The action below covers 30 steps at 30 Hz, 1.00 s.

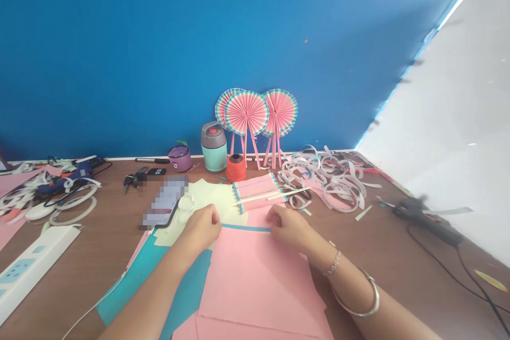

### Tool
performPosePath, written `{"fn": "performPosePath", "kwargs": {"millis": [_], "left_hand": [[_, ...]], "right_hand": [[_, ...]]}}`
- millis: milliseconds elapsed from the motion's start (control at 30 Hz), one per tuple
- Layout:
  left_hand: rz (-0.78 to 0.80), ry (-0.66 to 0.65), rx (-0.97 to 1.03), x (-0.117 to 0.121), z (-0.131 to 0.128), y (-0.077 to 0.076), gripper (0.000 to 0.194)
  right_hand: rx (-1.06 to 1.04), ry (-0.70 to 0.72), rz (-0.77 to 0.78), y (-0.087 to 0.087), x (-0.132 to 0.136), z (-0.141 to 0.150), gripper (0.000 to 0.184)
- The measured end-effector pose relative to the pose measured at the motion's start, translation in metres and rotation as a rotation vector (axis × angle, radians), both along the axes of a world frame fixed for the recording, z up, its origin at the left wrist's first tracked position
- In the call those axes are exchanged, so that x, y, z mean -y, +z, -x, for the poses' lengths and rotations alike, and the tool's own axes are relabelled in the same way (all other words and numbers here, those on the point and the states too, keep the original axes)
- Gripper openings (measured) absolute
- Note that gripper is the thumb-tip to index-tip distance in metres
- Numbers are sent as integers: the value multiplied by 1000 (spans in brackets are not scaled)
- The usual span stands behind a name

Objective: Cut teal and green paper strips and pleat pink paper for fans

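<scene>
A pink paper sheet [255, 276] with a thin blue strip along its far edge lies on the wooden table [111, 234] in front of me. My left hand [202, 227] pinches the far left corner of that edge, fingers closed on the paper. My right hand [287, 226] pinches the far right corner the same way. Just beyond the hands lie several folded pink paper strips [257, 191] with wooden sticks across them. A teal sheet [147, 271] sticks out from under the pink one on the left.
Finished pink paper fans [255, 114] lean on the blue wall, beside a teal flask [214, 146], a purple pot [179, 158] and an orange thread spool [236, 167]. Curled paper scraps [326, 175] pile at right, a glue gun [422, 215] farther right, a power strip [27, 265] left.
</scene>
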State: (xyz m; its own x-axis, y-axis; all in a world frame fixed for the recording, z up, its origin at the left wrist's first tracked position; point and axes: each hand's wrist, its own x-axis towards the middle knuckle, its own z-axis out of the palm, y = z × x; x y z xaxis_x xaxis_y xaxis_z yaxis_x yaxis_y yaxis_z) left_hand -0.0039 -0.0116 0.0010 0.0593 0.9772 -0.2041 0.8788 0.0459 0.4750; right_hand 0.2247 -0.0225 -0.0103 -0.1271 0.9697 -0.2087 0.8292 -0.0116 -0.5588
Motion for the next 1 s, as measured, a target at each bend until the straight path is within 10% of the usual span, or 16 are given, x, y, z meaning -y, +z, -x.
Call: {"fn": "performPosePath", "kwargs": {"millis": [600, 1000], "left_hand": [[-15, -2, -17, 0, 0, 0, 16], [-19, -7, -42, -1, 1, -2, 16]], "right_hand": [[25, 9, -16, 4, 5, 5, 39], [-322, -125, 7, -12, -12, -22, 21]]}}
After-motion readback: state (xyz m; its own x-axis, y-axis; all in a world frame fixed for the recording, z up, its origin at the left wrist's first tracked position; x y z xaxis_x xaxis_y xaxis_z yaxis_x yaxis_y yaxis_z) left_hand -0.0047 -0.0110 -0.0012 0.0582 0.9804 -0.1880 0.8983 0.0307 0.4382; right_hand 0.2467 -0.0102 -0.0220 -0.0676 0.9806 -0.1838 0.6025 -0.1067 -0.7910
